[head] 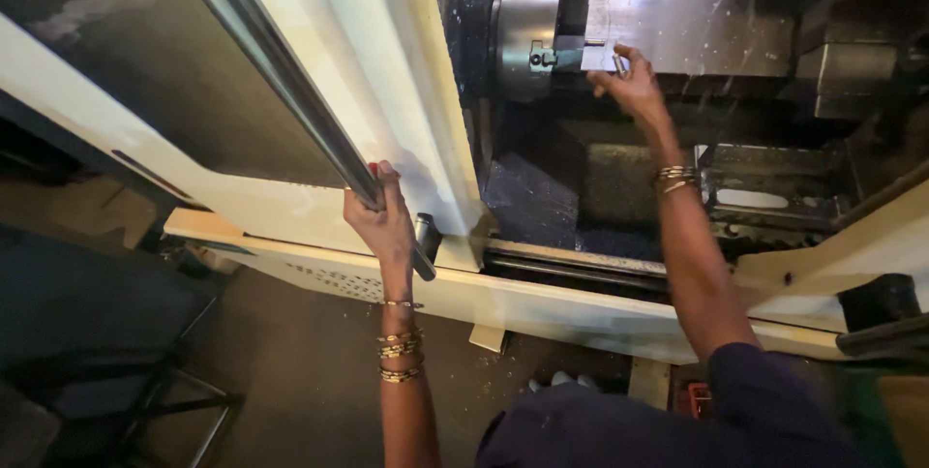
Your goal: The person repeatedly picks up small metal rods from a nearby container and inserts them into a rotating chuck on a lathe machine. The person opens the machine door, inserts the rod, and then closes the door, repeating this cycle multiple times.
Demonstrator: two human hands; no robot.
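Observation:
My left hand [380, 218] grips the long steel handle bar [290, 81] of the cream sliding door [387, 71] of a lathe-type machine. My right hand [627, 90] reaches inside the enclosure and holds a small metal workpiece [602, 55] at the jaws of the round steel chuck [527, 37]. Both wrists wear several gold bangles. A dark sleeve covers my right upper arm.
The machine's cream lower frame [542, 303] runs across below the opening, with a guide rail. Inside lie dark swarf and a metal bed [764, 197]. A dark stool frame [164, 391] stands on the brown floor at lower left.

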